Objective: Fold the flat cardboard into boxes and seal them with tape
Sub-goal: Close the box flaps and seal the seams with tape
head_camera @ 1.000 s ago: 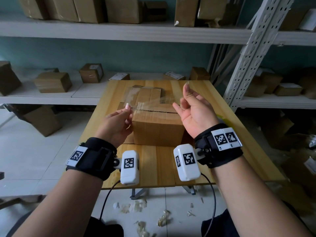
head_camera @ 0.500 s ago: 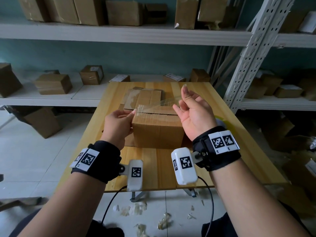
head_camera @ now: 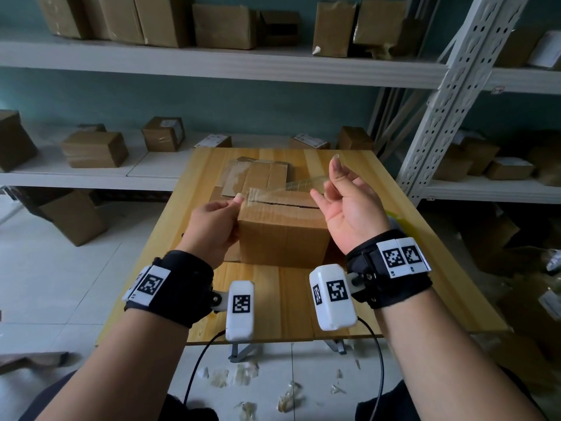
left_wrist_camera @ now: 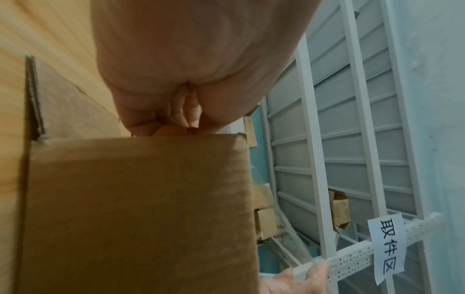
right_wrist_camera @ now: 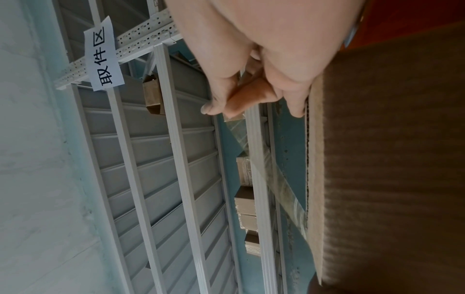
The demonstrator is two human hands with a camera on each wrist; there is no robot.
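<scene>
A folded cardboard box (head_camera: 282,235) stands on the wooden table (head_camera: 291,302), its top flaps closed with a dark seam between them. A strip of clear tape (head_camera: 291,187) stretches just above that seam. My left hand (head_camera: 212,223) pinches the tape's left end at the box's top left corner. My right hand (head_camera: 346,202), palm up, pinches the right end a little above the box's right side. In the right wrist view the tape (right_wrist_camera: 266,167) runs from my fingers (right_wrist_camera: 239,99) down to the box edge (right_wrist_camera: 314,179). The left wrist view shows the box side (left_wrist_camera: 135,208).
Flat cardboard sheets (head_camera: 258,174) lie on the table behind the box. A yellow object (head_camera: 397,220) peeks out behind my right wrist. Shelves (head_camera: 212,62) with several boxes stand behind, a white metal rack (head_camera: 449,95) at the right. Tape scraps (head_camera: 243,375) litter the floor.
Both hands have lowered the tape toward the box top. The left hand has come down to the box's top left corner; the right hand stays raised at the right.
</scene>
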